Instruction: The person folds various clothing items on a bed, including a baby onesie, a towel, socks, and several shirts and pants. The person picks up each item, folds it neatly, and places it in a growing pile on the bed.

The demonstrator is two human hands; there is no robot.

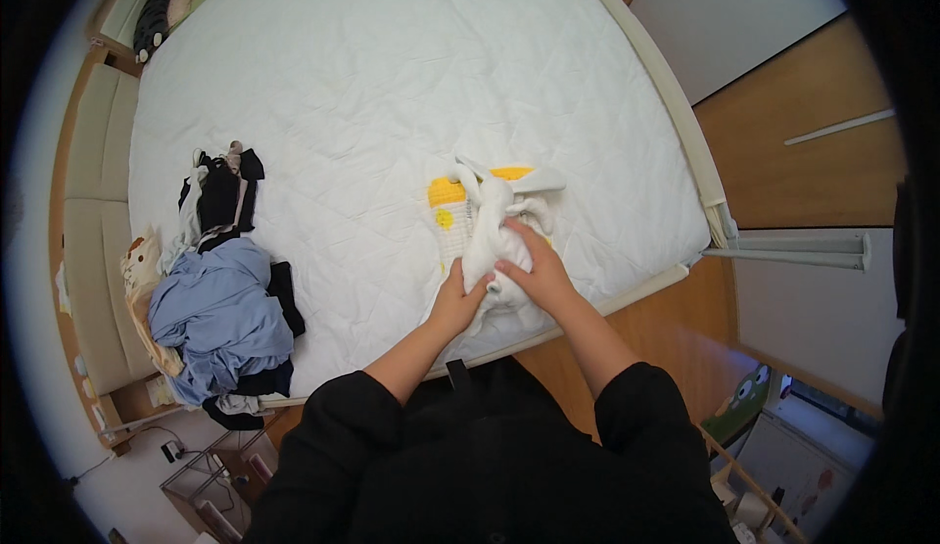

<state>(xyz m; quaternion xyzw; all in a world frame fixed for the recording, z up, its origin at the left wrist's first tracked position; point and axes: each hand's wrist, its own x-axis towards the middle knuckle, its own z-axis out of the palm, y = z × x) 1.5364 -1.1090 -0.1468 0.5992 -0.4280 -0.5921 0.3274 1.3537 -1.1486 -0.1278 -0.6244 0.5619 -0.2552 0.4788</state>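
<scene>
On the bed in front of me lies a bunched white cloth item [490, 239], probably a garment, with loose folds and strips fanned out at its far end. My left hand [459, 300] grips its near left side, thumb on top. My right hand [542, 268] holds its right side, fingers spread over the fabric. Beneath it is a white waffle-textured cloth [449, 232] with yellow patches, partly covered by the white item. Both hands rest close to the bed's near edge.
A white quilted bed cover [367, 103] spreads ahead. At the left lies a heap of clothes with a blue garment [220, 309] and black clothing [219, 191]. A padded headboard [103, 287] borders the left side. Wooden floor [683, 324] and cabinets [800, 133] are at the right.
</scene>
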